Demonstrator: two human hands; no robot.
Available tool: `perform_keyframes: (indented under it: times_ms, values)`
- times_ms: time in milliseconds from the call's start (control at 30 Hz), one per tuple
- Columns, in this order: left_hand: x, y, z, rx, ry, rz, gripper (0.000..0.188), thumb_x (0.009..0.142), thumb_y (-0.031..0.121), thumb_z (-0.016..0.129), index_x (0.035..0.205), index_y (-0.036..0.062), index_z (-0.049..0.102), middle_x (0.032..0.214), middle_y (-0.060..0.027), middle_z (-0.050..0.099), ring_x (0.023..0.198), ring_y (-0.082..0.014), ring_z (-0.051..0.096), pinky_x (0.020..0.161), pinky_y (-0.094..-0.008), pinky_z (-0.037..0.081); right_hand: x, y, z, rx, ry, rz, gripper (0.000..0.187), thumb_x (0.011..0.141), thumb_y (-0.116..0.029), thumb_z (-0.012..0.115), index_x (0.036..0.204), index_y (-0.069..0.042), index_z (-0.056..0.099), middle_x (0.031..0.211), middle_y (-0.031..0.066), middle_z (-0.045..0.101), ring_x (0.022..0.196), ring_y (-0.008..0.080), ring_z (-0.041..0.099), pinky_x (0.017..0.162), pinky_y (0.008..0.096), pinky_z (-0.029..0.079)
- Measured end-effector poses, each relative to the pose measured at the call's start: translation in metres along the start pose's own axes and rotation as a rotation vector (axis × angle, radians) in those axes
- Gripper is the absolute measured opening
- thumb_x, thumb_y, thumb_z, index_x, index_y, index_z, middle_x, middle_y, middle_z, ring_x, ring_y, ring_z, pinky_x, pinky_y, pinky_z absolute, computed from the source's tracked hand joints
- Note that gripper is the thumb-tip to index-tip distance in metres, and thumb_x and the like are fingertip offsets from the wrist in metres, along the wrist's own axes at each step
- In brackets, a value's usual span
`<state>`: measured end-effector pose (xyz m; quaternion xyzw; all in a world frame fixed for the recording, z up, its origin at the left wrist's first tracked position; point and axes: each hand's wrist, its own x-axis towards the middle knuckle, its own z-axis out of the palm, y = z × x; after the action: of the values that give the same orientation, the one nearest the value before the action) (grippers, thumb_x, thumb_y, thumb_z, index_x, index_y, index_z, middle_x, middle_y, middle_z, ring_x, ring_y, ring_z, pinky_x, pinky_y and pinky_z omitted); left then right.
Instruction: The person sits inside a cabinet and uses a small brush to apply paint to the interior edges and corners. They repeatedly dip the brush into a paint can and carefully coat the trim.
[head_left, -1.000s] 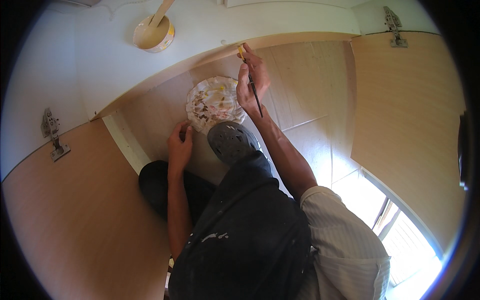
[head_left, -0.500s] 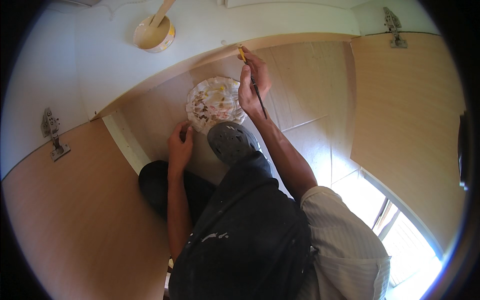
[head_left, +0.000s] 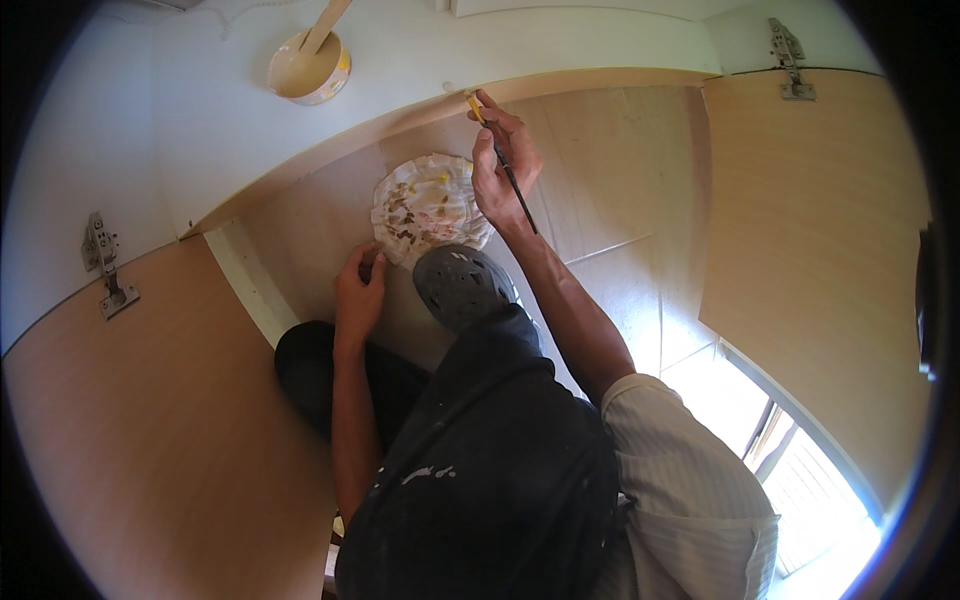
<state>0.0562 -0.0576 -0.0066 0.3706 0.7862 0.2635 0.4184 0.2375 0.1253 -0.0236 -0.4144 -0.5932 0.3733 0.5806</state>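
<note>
A slim paintbrush (head_left: 513,180) with a dark handle and a yellowish section near its tip is pinched in my right hand (head_left: 505,160). Its tip meets the light wood edge strip (head_left: 420,110) along the front of the white cabinet, or lies very close to it. My left hand (head_left: 358,290) hangs low by my bent leg, its fingers curled inward; whether they hold anything is hidden. Between the two hands a crumpled white cloth or paper pad (head_left: 425,210), blotched brown, yellow and reddish, lies on the floor.
On the white cabinet base (head_left: 400,45) stands a round tub (head_left: 330,92) of beige paint with a flat wooden stick in it. Wooden doors on metal hinges (head_left: 108,265) swing out at left (head_left: 150,420) and right (head_left: 820,200). My grey clog (head_left: 460,285) is beside the pad.
My right hand and the brush tip have shifted slightly left along the wood edge strip. The left hand has stayed almost in place.
</note>
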Motion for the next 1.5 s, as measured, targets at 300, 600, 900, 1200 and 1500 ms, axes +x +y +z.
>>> perform_keyframes:
  times_ms: [300, 600, 900, 1200, 1500]
  values:
    - [0.000, -0.003, 0.000, -0.015, -0.005, 0.004, 0.026, 0.097, 0.016, 0.063, 0.119, 0.0037, 0.066, 0.089, -0.0087, 0.070, 0.075, -0.0146, 0.061, 0.071, -0.0313, 0.051, -0.001, 0.002, 0.009, -0.077, 0.090, -0.027, 0.020, 0.091, -0.006, 0.060, 0.108, 0.004, 0.066, 0.120, 0.0284, 0.066, 0.112, 0.0360, 0.068, 0.093, 0.0414, 0.054]
    - [-0.001, 0.000, 0.000, -0.020, 0.009, 0.027, 0.026, 0.097, 0.016, 0.063, 0.119, 0.0035, 0.066, 0.088, -0.0075, 0.069, 0.072, -0.0126, 0.059, 0.068, -0.0304, 0.050, -0.002, -0.004, 0.010, -0.079, 0.067, -0.005, 0.021, 0.092, -0.006, 0.060, 0.108, 0.005, 0.066, 0.120, 0.0276, 0.066, 0.116, 0.0378, 0.065, 0.093, 0.0425, 0.053]
    - [0.000, -0.001, -0.001, -0.025, 0.003, -0.002, 0.026, 0.097, 0.016, 0.062, 0.120, 0.0031, 0.066, 0.088, -0.0077, 0.069, 0.074, -0.0133, 0.060, 0.069, -0.0306, 0.050, -0.004, -0.004, 0.010, -0.095, 0.066, 0.035, 0.021, 0.092, -0.005, 0.060, 0.110, 0.005, 0.064, 0.124, 0.0285, 0.065, 0.113, 0.0357, 0.067, 0.093, 0.0417, 0.054]
    - [-0.001, 0.003, -0.001, -0.005, 0.000, 0.002, 0.026, 0.097, 0.015, 0.062, 0.119, 0.0031, 0.066, 0.088, -0.0074, 0.069, 0.075, -0.0131, 0.060, 0.070, -0.0302, 0.050, -0.003, -0.002, 0.009, -0.089, 0.064, -0.045, 0.021, 0.091, -0.002, 0.058, 0.110, 0.005, 0.063, 0.123, 0.0294, 0.065, 0.111, 0.0368, 0.068, 0.092, 0.0412, 0.054]
    - [-0.001, 0.004, -0.001, -0.011, 0.007, 0.014, 0.025, 0.097, 0.015, 0.063, 0.119, 0.0028, 0.066, 0.090, -0.0078, 0.069, 0.076, -0.0133, 0.060, 0.071, -0.0299, 0.050, 0.000, -0.004, 0.003, -0.092, 0.050, -0.147, 0.022, 0.087, 0.001, 0.061, 0.108, 0.003, 0.065, 0.115, 0.0245, 0.066, 0.115, 0.0379, 0.065, 0.093, 0.0425, 0.053]
